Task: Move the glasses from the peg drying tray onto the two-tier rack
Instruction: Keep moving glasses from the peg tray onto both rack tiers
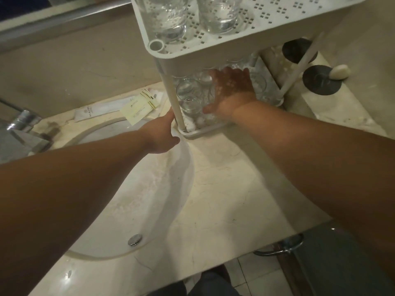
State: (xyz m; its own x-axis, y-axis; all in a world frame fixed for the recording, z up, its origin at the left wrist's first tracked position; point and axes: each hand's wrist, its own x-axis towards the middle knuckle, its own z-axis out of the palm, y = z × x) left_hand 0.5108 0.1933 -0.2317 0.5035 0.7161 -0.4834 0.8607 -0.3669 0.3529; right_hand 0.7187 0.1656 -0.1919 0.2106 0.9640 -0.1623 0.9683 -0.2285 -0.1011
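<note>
The white two-tier rack (192, 58) stands on the marble counter beside the sink. Two clear glasses (168, 18) (220, 16) stand on its perforated upper tier. Several more glasses (188, 90) crowd the lower tier (205, 133). My right hand (230, 90) reaches into the lower tier from the front, its fingers and thumb round a glass that the palm mostly hides. My left hand (162, 133) grips the rack's front left post (178, 112) near its foot. The peg drying tray is out of view.
A white sink basin (166, 178) with a metal drain (135, 239) lies under my left arm, and a chrome tap (23, 122) sits at the far left. Paper sachets (139, 107) lie behind the sink. Dark round lids (320, 82) and a soap (339, 71) sit right of the rack.
</note>
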